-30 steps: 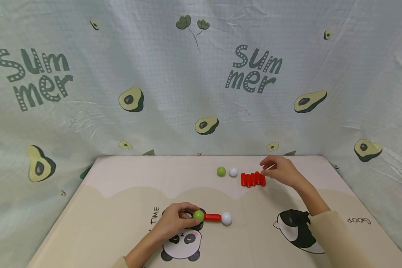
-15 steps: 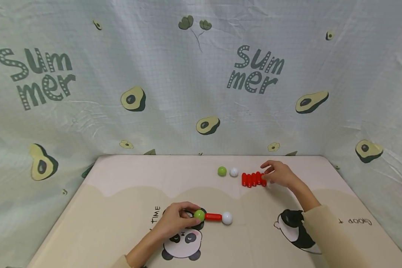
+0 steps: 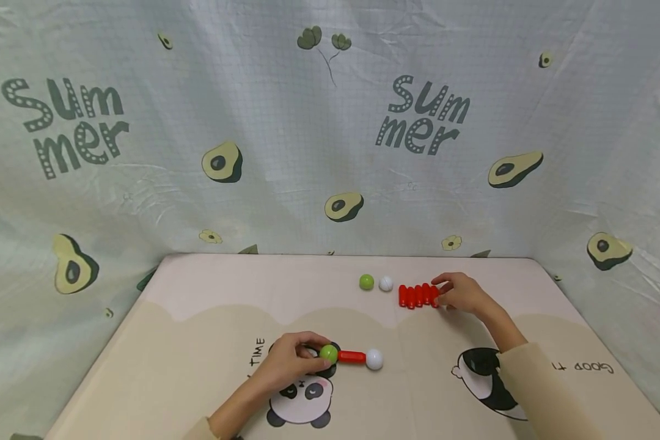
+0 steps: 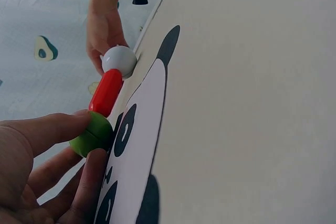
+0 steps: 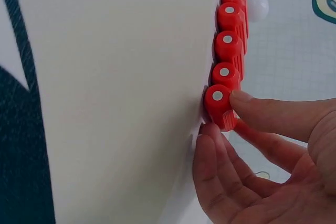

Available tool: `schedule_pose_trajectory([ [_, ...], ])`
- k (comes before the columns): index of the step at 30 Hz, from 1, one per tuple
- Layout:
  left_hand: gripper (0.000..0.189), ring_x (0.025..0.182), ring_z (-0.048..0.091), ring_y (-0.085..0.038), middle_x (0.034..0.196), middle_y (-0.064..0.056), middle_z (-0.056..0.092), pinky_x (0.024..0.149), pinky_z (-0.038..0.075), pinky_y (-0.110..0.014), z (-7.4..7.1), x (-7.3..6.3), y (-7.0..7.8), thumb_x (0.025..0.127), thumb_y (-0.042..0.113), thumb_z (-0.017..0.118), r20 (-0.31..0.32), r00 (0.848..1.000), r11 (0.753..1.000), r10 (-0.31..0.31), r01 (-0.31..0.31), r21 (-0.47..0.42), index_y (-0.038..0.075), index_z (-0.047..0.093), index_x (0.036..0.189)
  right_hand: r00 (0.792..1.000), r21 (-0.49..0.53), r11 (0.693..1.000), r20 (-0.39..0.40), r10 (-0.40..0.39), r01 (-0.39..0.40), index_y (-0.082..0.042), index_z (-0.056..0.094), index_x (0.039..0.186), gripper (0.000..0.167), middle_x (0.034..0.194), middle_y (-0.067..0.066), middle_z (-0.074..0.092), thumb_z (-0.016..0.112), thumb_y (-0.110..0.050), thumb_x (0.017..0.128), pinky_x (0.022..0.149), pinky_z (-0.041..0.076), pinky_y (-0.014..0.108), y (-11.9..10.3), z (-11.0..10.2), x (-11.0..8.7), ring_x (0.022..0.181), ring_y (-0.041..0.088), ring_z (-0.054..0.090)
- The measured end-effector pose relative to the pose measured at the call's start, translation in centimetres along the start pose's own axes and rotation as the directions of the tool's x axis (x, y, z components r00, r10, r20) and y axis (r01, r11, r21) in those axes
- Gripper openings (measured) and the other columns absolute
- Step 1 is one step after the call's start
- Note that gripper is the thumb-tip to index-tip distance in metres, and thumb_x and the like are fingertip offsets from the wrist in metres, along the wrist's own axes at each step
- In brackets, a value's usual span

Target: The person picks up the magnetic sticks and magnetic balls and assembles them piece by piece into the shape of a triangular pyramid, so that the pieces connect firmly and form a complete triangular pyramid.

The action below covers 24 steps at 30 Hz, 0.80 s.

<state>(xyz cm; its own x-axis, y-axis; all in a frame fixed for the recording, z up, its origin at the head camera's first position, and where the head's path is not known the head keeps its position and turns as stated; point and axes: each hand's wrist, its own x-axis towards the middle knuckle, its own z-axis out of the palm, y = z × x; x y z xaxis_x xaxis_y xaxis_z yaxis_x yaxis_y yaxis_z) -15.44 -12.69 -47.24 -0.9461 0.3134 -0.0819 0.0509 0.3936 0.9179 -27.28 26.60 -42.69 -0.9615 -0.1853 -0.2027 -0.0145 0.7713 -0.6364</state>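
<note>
A pale cloth [image 3: 286,122] with avocado prints [image 3: 343,206] and "summer" lettering [image 3: 422,115], behind a pink-and-beige tabletop [image 3: 187,366] with a panda print [image 3: 301,403].

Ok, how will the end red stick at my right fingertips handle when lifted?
Probably stiff: the red stick looks like hard moulded plastic. Its glossy surface may be slightly slippery, and its rounded sides could let it roll.

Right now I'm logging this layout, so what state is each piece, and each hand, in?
Left hand: pinching near green ball.
Near green ball: held, touching near red stick.
Near red stick: lying between near balls.
Near white ball: touching stick's other end.
Far green ball, far white ball: unheld, apart.
Four red sticks: side by side.
End red stick: beside them.
Right hand: thumb and fingertips around end red stick.
</note>
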Motion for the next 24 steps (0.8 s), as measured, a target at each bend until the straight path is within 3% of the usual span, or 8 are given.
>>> schedule_pose_trajectory([
  [6,0.033,0.077,0.063,-0.012,0.102,-0.002,0.074,0.068,0.049,-0.020,0.11,-0.04,0.02,0.084,0.025,0.084,-0.006,1.000,1.000,-0.006,0.006,-0.001,0.016,0.077,0.115,1.000,0.027,0.999,0.006,0.030,-0.030,0.006,0.056,0.132,0.047,0.113,0.026,0.064,0.072,-0.004,0.089,0.074,0.060,0.034,0.24,-0.09,0.19,0.085,0.024,0.062],
  [13,0.033,0.076,0.063,-0.011,0.102,-0.001,0.074,0.068,0.049,-0.020,0.06,-0.10,0.04,0.083,0.025,0.084,-0.004,1.000,1.000,-0.005,0.005,0.002,0.015,0.077,0.115,0.998,0.067,0.996,-0.038,0.055,-0.053,0.004,0.052,0.130,0.046,0.111,0.024,0.063,0.073,-0.003,0.089,0.073,0.061,0.034,0.48,0.24,-0.18,0.082,0.025,0.062],
  [24,0.034,0.077,0.063,-0.011,0.102,-0.001,0.074,0.070,0.049,-0.020,0.04,-0.09,0.03,0.084,0.025,0.084,-0.005,1.000,1.000,0.000,0.000,0.001,0.015,0.077,0.115,0.995,0.138,0.990,-0.086,0.042,-0.030,0.004,0.049,0.127,0.039,0.104,0.020,0.065,0.066,-0.003,0.093,0.074,0.061,0.032,0.92,0.63,-0.53,0.081,0.022,0.064],
])
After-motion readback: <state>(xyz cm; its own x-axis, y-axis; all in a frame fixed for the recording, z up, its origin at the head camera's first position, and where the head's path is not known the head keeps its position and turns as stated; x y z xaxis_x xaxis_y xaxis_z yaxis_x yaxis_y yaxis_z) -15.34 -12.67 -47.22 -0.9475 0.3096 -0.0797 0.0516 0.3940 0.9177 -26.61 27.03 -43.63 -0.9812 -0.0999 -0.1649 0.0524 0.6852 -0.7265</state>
